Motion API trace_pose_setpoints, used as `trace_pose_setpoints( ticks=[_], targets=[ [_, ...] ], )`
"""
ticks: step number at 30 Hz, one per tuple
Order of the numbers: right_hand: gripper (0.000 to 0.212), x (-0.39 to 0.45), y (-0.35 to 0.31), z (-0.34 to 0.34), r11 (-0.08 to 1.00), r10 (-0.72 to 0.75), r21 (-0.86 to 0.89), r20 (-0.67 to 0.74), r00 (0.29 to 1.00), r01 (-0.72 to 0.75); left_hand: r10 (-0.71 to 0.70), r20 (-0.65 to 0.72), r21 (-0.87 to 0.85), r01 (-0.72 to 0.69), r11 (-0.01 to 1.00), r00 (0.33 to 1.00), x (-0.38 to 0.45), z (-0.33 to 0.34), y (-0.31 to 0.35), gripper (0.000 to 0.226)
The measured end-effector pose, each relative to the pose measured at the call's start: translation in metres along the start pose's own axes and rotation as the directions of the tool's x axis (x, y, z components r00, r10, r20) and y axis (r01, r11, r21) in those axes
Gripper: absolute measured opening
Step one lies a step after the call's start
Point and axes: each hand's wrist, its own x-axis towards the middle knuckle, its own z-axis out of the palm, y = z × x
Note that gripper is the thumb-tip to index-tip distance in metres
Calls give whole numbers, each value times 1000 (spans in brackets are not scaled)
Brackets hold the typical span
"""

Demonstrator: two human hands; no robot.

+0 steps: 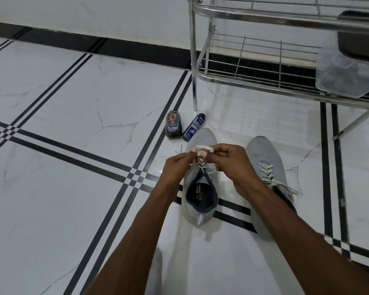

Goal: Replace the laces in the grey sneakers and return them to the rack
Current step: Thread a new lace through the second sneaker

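While the steel rack (pixel 264 67) is standing at top right, two grey sneakers are sitting on the tiled floor (pixel 62 103) below it: right sneaker (pixel 264 154) laced, left sneaker (pixel 200 196) directly under both hands. Left hand (pixel 176 169) and right hand (pixel 232 160) are each pinching the white lace (pixel 203 148), holding it just above the left sneaker's eyelets, hands nearly touching.

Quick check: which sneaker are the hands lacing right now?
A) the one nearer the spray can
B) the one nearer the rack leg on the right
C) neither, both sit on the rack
A: both hands pinch the lace over the left sneaker, next to the spray can.
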Motion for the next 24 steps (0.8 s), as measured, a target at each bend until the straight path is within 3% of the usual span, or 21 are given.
trace_pose_setpoints(
  ticks=[4, 8, 11, 15, 17, 19, 22, 24],
  targets=[
    [19, -1, 0, -3, 1000, 7, -24, 21, 1000, -7, -99, 10, -202, 99, 974, 995, 1, 3, 4, 30],
    [20, -1, 2, -6, 999, 6, -32, 24, 1000, -5, -147, 13, -166, 147, 975, 989, 5, 3, 0, 27],
    [16, -1, 3, -5, 1000, 7, -23, 26, 1000, -6, -159, -1, -281, 152, 948, 987, 7, 3, -1, 30],
    [9, 1, 11, -15, 996, 74, -34, -86, 994, -77, -159, -272, -380, 46, 924, 949, 7, -3, -8, 36],
    [11, 3, 27, -29, 975, 221, 44, -220, 950, -217, -247, -439, -458, 21, 889, 864, 6, -11, -22, 36],
    [18, 3, 42, -36, 924, 377, 159, -250, 892, -347, -336, -514, -477, 63, 877, 789, 4, -18, -40, 32],
    [28, 1, 49, -23, 905, 402, 210, -141, 905, -369, -358, -366, -495, 146, 857, 859, -2, -8, -46, 31],
    [27, -1, 44, -11, 926, 340, 191, -43, 939, -327, -319, -277, -468, 163, 868, 906, -6, 6, -39, 45]
  ],
)
